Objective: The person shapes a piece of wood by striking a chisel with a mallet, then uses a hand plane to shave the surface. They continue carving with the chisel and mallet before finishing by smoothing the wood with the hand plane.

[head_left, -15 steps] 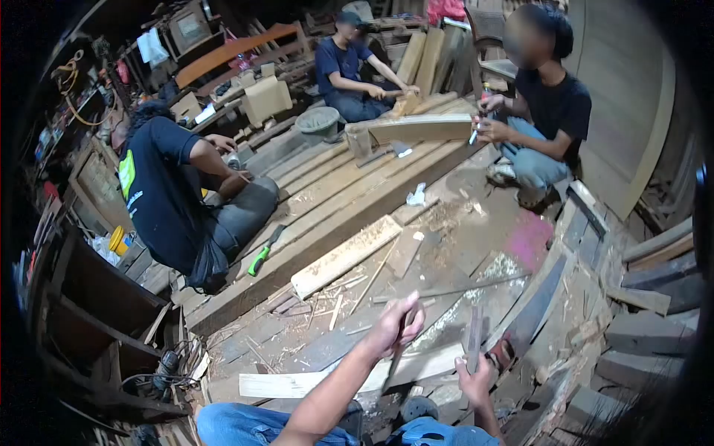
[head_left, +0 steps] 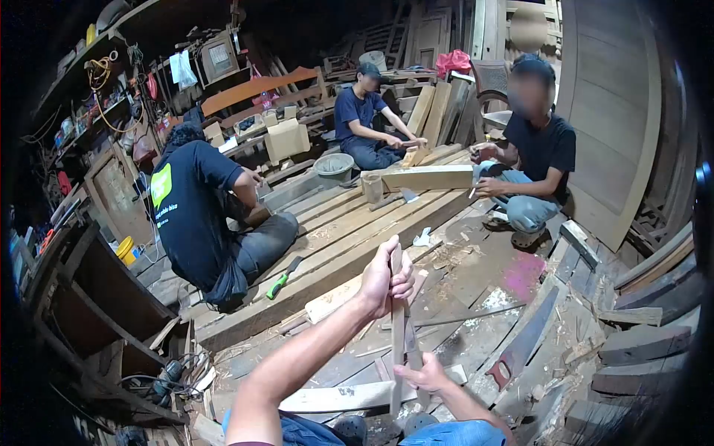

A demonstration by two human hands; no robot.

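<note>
My left hand [head_left: 387, 279] is raised in front of me, its fingers closed round the upper part of a narrow wooden strip [head_left: 398, 331] held upright. My right hand [head_left: 425, 375] is lower, near the strip's bottom end, with the thumb across the wood. It grips a second wooden strip [head_left: 410, 343], which stands close behind the first and is partly hidden by it. Below the hands, a pale board [head_left: 335, 398] lies across in front of my knees. To the right rests a handsaw [head_left: 529, 331] with a red handle.
Thick beams [head_left: 327, 275] run diagonally ahead, with a green-handled tool [head_left: 281, 281] on them. One person [head_left: 201, 201] sits at the left, another [head_left: 364, 123] at the back, a third [head_left: 532, 156] squats at the right. A bucket [head_left: 335, 167] stands behind; wood pieces [head_left: 643, 349] are stacked right.
My hands have come together, and the two strips, held apart before, now stand close to each other. My left hand has risen. The view has tilted up, showing more of the back.
</note>
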